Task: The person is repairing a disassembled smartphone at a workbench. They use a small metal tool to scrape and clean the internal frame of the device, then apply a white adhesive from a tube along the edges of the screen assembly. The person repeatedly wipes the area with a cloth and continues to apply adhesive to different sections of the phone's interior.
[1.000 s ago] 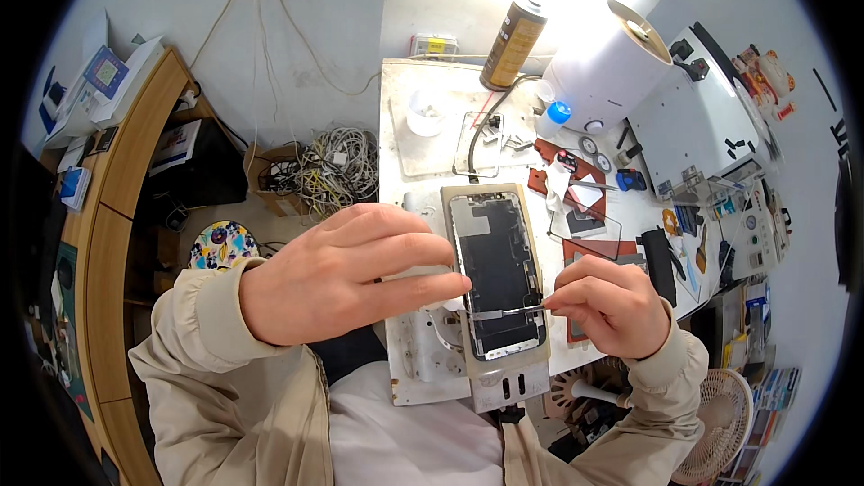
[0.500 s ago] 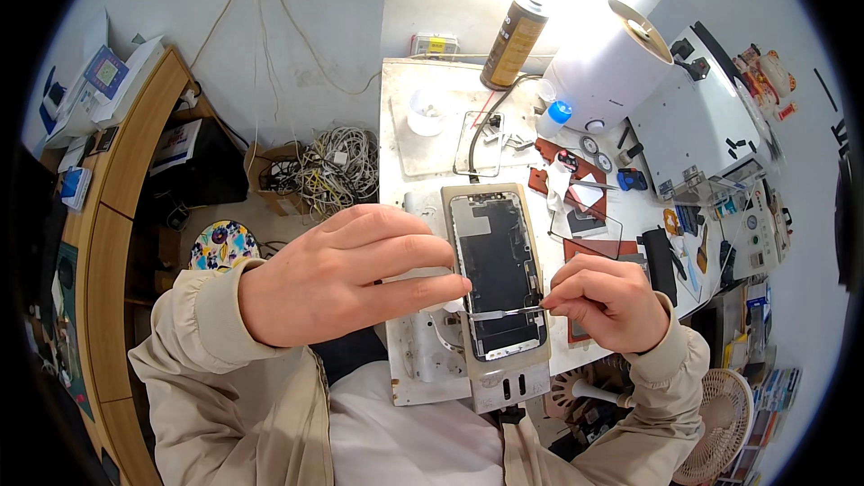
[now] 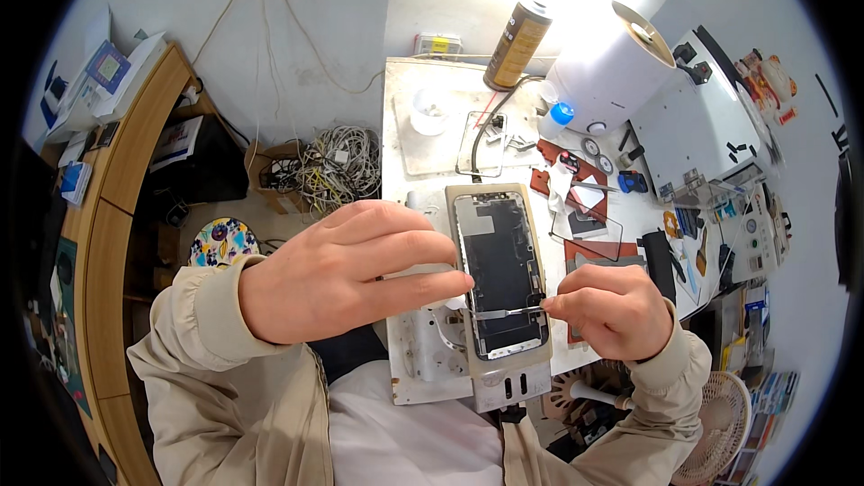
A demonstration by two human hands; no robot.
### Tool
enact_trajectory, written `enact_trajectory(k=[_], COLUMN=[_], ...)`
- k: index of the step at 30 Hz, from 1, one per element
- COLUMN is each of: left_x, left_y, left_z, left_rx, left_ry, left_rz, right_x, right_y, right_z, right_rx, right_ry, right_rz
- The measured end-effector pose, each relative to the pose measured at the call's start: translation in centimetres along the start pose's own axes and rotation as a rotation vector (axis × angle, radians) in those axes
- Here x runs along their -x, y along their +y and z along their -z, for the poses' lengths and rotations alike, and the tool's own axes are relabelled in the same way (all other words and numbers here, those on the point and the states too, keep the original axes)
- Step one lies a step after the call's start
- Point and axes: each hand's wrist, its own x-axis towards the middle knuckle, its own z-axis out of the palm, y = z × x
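A phone screen assembly (image 3: 497, 256), dark with its inner side up, lies on a beige heated plate (image 3: 537, 225) with a metal front end. My right hand (image 3: 612, 306) pinches a thin metal pry tool (image 3: 517, 311), whose flat blade reaches left across the lower part of the screen. My left hand (image 3: 355, 270) hangs over the screen's left edge, index fingertip at the frame. Below that fingertip a small white tip (image 3: 455, 302) pokes out. The fingers are curled, and what they hold is mostly hidden.
Behind the plate stand a white tub (image 3: 429, 113), a spray can (image 3: 517, 45), a blue-capped bottle (image 3: 557, 119) and a large white cylinder (image 3: 607, 72). To the right lie red-brown pads (image 3: 589, 256) and small tools. A black cable (image 3: 477, 139) runs to the plate's back.
Both hands keep nearly the same place. The right hand and the pry tool have shifted very slightly; the view itself has moved a little.
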Motion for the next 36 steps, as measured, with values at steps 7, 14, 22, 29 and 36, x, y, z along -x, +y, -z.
enact_trajectory(k=[7,14,22,29,36], left_x=[0.04,-0.08,-0.13,-0.18,-0.28], left_y=[0.08,0.21,0.27,0.38,0.48], left_z=[-0.1,-0.06,-0.12,-0.08,-0.06], left_rx=[-0.008,-0.008,-0.011,-0.006,-0.009], left_ry=[0.005,-0.003,-0.008,-0.011,-0.013], left_rz=[0.002,0.007,0.004,0.005,-0.009], right_x=[0.23,0.35,0.33,0.52,0.39], right_y=[0.41,0.59,0.19,0.46,0.51], right_z=[-0.5,-0.63,-0.57,-0.79,-0.8], right_rx=[-0.097,-0.14,-0.058,-0.112,-0.198], right_ry=[-0.005,-0.011,0.012,0.004,-0.012], right_rz=[-0.033,-0.062,-0.036,-0.069,-0.108])
